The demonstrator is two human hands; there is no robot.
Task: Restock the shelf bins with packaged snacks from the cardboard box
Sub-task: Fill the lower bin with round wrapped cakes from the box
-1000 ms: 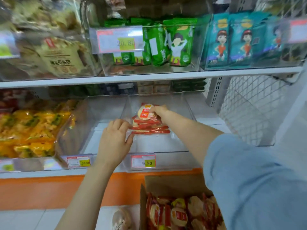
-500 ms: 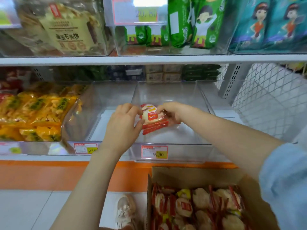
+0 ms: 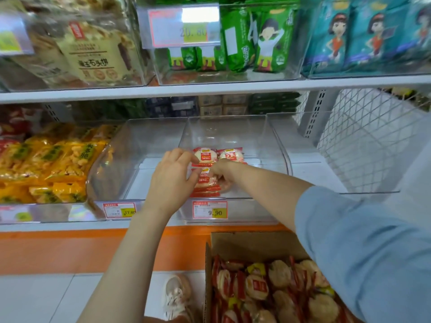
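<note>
A clear shelf bin (image 3: 261,141) with a 9.90 price tag (image 3: 210,209) holds red-and-white snack packs. Two packs (image 3: 218,155) stand side by side toward its back. In front of them, both hands are on a small stack of the same packs (image 3: 205,186). My left hand (image 3: 171,183) pinches the stack from the left, and my right hand (image 3: 221,174) grips it from the right with curled fingers. The open cardboard box (image 3: 235,243) sits below at the lower right, full of several more packs (image 3: 256,286).
A second clear bin (image 3: 140,148) stands to the left, beside a bin of yellow snack bags (image 3: 46,164). The upper shelf (image 3: 210,89) with full bins overhangs close above. A white wire mesh panel (image 3: 373,141) closes off the right. My shoe (image 3: 177,294) is on the tiled floor.
Two packs now stand at the back of the bin. Both hands have drawn the remaining stack down toward the bin's front. The view has tilted lower, showing more of the box.
</note>
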